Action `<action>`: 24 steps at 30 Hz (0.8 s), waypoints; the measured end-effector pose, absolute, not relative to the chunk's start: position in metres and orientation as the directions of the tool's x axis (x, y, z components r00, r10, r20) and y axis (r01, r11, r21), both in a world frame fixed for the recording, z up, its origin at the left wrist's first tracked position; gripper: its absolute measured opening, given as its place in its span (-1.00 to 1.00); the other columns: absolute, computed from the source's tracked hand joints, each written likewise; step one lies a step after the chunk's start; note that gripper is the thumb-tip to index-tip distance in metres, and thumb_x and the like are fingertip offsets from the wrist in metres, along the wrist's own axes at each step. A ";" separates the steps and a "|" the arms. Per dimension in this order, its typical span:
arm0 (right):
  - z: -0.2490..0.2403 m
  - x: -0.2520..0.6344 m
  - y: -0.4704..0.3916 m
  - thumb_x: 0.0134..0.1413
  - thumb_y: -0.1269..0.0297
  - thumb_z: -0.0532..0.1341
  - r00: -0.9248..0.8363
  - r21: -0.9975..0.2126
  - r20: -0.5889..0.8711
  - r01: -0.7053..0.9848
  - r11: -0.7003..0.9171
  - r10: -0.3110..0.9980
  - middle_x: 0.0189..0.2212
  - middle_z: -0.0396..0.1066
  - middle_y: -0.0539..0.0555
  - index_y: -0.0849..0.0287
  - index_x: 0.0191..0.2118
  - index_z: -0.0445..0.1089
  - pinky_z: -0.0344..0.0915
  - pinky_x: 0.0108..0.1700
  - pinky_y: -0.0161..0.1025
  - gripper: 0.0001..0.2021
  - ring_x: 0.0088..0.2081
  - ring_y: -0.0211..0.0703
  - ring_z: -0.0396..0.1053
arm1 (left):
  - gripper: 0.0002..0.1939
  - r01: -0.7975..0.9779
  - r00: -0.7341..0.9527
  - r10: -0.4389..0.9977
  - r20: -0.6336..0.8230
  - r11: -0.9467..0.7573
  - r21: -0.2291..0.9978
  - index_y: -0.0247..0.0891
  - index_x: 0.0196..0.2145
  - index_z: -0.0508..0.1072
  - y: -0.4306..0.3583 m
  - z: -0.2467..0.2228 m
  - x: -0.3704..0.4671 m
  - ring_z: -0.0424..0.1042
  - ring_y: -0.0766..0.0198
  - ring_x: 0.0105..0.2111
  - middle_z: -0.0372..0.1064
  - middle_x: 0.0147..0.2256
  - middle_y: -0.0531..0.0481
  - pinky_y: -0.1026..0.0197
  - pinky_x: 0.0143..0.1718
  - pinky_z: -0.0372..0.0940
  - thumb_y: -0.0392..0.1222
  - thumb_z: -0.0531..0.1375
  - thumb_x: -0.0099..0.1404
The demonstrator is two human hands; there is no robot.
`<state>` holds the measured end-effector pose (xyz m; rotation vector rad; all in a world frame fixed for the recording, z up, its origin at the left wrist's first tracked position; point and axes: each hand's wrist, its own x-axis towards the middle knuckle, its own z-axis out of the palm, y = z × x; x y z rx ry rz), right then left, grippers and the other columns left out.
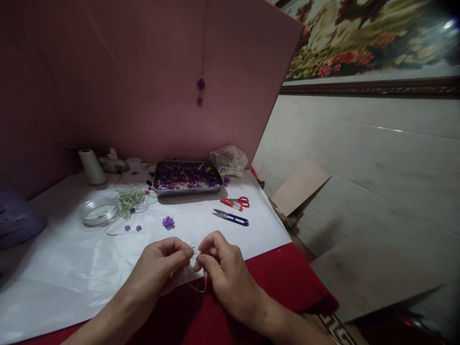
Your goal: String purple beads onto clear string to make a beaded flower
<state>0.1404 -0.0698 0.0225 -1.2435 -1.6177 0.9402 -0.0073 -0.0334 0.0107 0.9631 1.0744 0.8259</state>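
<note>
Close together over the front edge of the white sheet, my left hand (166, 262) and my right hand (223, 268) both pinch at a thin pale cord (198, 290). The cord loops down below the fingertips. A small dark strand shows between the two hands, too fine to make out. Just beyond them lies a purple bead cluster (168, 222), shaped like a flower. Two loose purple beads (138, 228) sit to its left. On the right are blue thread snips (230, 218), their blades pointing left, and red-handled scissors (243, 201) beside a red-orange tube (231, 204).
A metal tray (187, 191) of mixed beads stands at the back, with a plastic bag (230, 160) beside it. Leftward are a tangle of green cord (130, 201), a clear spool (99, 212) and a white thread cone (92, 167). A purple beaded pendant (201, 84) hangs on the pink board.
</note>
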 end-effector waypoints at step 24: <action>0.028 0.147 -0.063 0.05 0.47 0.10 -0.098 -0.965 0.151 0.203 0.169 0.984 -0.51 0.44 -0.02 0.16 -0.15 0.19 0.20 -0.44 -0.34 -0.79 -0.55 -0.33 0.21 | -0.69 -0.034 0.320 0.894 -0.315 0.343 0.939 -0.28 -0.61 0.31 -0.034 0.011 -0.007 -0.14 0.54 -0.79 0.03 -0.80 0.24 0.39 -0.74 -0.28 -0.01 0.28 -0.02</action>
